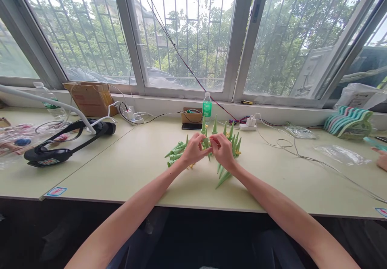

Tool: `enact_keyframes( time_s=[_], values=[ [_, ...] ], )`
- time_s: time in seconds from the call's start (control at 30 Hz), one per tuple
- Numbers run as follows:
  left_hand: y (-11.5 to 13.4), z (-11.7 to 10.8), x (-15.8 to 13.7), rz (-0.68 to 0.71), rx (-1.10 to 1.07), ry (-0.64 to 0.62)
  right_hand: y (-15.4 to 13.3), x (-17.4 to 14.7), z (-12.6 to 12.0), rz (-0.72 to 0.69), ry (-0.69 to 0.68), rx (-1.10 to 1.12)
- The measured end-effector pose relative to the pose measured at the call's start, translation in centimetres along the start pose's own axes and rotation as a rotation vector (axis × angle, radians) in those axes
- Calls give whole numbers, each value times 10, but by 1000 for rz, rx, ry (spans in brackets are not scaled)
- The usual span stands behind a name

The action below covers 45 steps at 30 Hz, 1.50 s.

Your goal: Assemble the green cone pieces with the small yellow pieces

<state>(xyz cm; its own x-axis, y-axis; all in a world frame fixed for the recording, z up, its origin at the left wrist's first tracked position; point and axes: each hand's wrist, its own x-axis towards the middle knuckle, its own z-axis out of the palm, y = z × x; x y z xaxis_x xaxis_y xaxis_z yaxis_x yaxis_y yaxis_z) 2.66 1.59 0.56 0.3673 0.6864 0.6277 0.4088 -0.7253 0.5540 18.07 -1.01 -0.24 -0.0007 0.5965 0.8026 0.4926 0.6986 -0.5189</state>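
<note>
My left hand (193, 151) and my right hand (223, 151) meet over the middle of the table, fingertips pinched close together. Between them is a light green cone-shaped piece (206, 142), partly hidden by the fingers. Behind the hands, green pointed cones (214, 125) stand upright with yellow bits at their bases. To the left of my left hand, several green cones (176, 156) lie on their sides. More lie beside and under my right hand, among them a long one (223, 179) pointing toward the table's front edge. Small yellow pieces (190, 166) show below my left hand.
A green-labelled bottle (207, 107), a small cardboard box (191, 116) and a black phone-like slab (191, 126) stand behind. A black headset (68, 144) lies left. Cables (298, 156) cross the right side, near a plastic bag (343, 154). Another person's hand (381, 159) shows far right.
</note>
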Motion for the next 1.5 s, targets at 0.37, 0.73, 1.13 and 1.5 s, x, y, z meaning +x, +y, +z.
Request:
enact_keyframes(
  time_s=[0.37,0.73,1.13,1.5],
  values=[
    [-3,2,-1,21,55,20,2,-1,0,4,-3,9],
    [-2,2,-2,14,67,19,3,-1,1,13,2,0],
    [-5,4,-2,15,103,17,3,0,1,40,15,12],
    [-4,4,-3,25,145,25,-2,1,-2,146,9,136]
  ],
)
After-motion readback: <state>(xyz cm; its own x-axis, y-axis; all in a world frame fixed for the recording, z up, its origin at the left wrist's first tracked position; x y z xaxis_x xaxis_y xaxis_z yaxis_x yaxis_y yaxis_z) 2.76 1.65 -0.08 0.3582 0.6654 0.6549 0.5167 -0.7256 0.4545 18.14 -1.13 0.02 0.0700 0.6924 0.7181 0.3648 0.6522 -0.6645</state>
